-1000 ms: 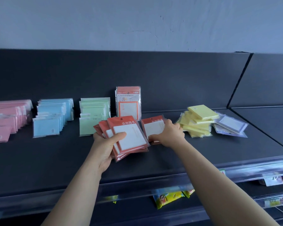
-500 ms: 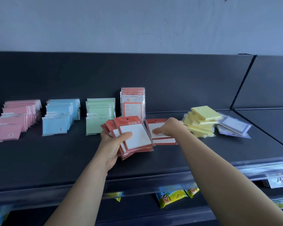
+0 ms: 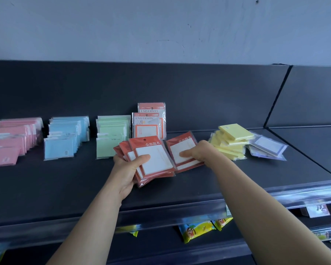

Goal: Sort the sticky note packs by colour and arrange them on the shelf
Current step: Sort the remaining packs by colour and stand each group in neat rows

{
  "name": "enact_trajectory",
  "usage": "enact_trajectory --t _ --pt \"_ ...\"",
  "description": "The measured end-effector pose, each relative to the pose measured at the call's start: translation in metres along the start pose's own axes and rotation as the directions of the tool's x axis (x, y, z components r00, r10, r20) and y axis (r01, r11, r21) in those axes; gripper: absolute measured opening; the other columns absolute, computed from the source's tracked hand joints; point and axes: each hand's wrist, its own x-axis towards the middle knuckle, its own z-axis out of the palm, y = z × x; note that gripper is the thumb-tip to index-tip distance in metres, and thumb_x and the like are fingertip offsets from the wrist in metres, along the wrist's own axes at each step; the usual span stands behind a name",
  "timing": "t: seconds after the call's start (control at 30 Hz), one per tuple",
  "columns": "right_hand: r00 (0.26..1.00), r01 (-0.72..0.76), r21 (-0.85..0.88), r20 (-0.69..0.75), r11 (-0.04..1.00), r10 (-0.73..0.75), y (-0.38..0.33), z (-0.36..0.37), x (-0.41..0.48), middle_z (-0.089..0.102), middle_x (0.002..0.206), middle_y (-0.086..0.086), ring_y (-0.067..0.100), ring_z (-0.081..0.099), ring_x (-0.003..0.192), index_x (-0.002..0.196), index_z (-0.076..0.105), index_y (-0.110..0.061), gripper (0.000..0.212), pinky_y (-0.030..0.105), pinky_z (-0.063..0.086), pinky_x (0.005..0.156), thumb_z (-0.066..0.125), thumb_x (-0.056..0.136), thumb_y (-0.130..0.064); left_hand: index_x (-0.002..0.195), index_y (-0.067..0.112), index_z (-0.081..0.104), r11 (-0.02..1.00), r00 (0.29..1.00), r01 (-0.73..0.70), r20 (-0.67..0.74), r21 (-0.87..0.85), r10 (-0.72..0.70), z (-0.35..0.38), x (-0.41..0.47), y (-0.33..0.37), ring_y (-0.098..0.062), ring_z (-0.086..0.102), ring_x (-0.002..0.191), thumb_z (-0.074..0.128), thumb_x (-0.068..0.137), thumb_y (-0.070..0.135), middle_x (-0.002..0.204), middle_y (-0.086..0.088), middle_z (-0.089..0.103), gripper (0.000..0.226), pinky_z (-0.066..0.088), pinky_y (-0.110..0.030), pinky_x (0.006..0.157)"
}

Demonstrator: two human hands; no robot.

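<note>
A dark shelf (image 3: 65, 188) fills the middle of the frame under a pale wall. At centre, the left hand (image 3: 126, 173) grips the fanned red packs (image 3: 153, 161), with the thumb pressed on the white pad of the top one. Its red header reads "金榜题名". Just to the right, the right hand (image 3: 201, 153) curls over the loose red packs (image 3: 182, 150), which lie flat on the shelf, and one digit is stretched across the white pad.

Behind them, two orange-bordered packs (image 3: 151, 121) stand against the back panel, each printed "UNIVERSITY".

Across the left half stand three rows of clear-sleeved packs: pink packs (image 3: 13, 140) at far left, then blue packs (image 3: 65, 138), then green packs (image 3: 111, 136). Their small labels are too small to read.

At right, yellow packs (image 3: 231, 142) sit in a loose pile, with purple-bordered packs (image 3: 266, 148) lying just beside it.

Along the bottom edge, cartoon-printed snack packets (image 3: 195, 229) show under the shelf's clear front rail.
</note>
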Motion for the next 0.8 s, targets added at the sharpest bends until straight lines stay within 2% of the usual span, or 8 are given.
enact_trajectory --t 0.1,0.17,0.23,0.33,0.43,0.53,0.67,0.8 --pt "0.996 0.071 0.279 -0.071 0.958 -0.054 0.018 -0.009 0.001 0.070 0.101 0.009 0.026 0.067 0.092 0.113 0.060 -0.003 0.040 0.036 0.055 0.080 0.074 0.082 -0.024 0.132 0.015 0.048 1.000 1.000 -0.002 0.025 0.004 0.002 0.001 -0.002 0.001 -0.022 0.071 0.097 0.079 0.076 0.010 0.112 -0.004 0.071 0.065 0.058 -0.039 0.072" --pt "0.994 0.098 0.527 -0.016 0.844 -0.105 0.024 -0.016 -0.009 0.072 0.098 0.006 0.022 0.069 0.087 0.111 0.062 -0.007 0.028 0.035 0.057 0.078 0.069 0.087 -0.017 0.131 0.015 0.049 1.000 1.000 -0.005 0.031 0.002 0.005 0.003 -0.005 0.003 -0.023 0.071 0.098 0.078 0.076 0.010 0.112 -0.004 0.072 0.062 0.058 -0.039 0.073" --pt "0.974 0.058 0.685 0.121 0.726 -0.191 0.024 -0.015 -0.023 0.073 0.093 0.006 0.018 0.070 0.080 0.106 0.063 -0.007 0.016 0.033 0.058 0.075 0.063 0.090 -0.010 0.127 0.015 0.055 1.000 0.998 -0.021 0.056 -0.005 0.021 0.009 -0.010 0.008 -0.024 0.070 0.099 0.075 0.079 0.011 0.111 -0.005 0.072 0.052 0.057 -0.040 0.076" --pt "0.915 0.034 0.673 0.276 0.739 -0.294 0.022 0.001 -0.035 0.072 0.101 0.012 0.020 0.070 0.081 0.114 0.061 0.000 0.025 0.031 0.059 0.074 0.061 0.090 -0.007 0.117 0.019 0.063 0.999 0.988 -0.051 0.149 -0.002 0.050 0.025 -0.019 0.010 -0.022 0.070 0.099 0.072 0.081 0.019 0.110 -0.004 0.072 0.038 0.056 -0.041 0.082" --pt "0.869 0.031 0.690 0.339 0.723 -0.360 0.022 0.006 -0.037 0.069 0.114 0.011 0.024 0.069 0.095 0.127 0.050 -0.008 0.048 0.036 0.056 0.077 0.069 0.084 -0.016 0.124 0.021 0.058 0.996 0.973 -0.083 0.217 0.026 0.075 0.039 -0.022 0.009 -0.023 0.067 0.107 0.074 0.073 0.032 0.115 -0.003 0.071 0.055 0.053 -0.044 0.090" --pt "0.777 0.055 0.709 0.411 0.703 -0.476 0.028 -0.006 -0.038 0.068 0.116 0.012 0.027 0.067 0.102 0.125 0.056 -0.005 0.044 0.040 0.054 0.086 0.069 0.085 -0.015 0.130 0.019 0.049 0.984 0.957 -0.155 0.261 0.087 0.128 0.049 -0.017 0.016 -0.022 0.063 0.114 0.083 0.068 0.049 0.122 -0.001 0.067 0.077 0.045 -0.048 0.102" --pt "0.768 0.151 0.775 0.299 0.613 -0.566 0.031 -0.019 -0.033 0.065 0.121 0.016 0.030 0.065 0.107 0.128 0.054 -0.001 0.048 0.042 0.054 0.091 0.067 0.083 -0.009 0.135 0.019 0.043 0.938 0.918 -0.266 0.356 0.220 0.177 0.067 -0.010 0.033 -0.014 0.061 0.117 0.078 0.066 0.061 0.127 0.004 0.064 0.088 0.042 -0.043 0.106" --pt "0.814 0.316 0.757 0.093 0.572 -0.573 0.032 -0.023 -0.029 0.068 0.118 0.013 0.030 0.066 0.106 0.126 0.052 -0.007 0.052 0.042 0.055 0.087 0.073 0.079 -0.006 0.132 0.024 0.039 0.874 0.919 -0.343 0.317 0.344 0.236 0.084 -0.010 0.039 0.002 0.057 0.110 0.065 0.075 0.056 0.117 0.018 0.061 0.069 0.041 -0.019 0.089"
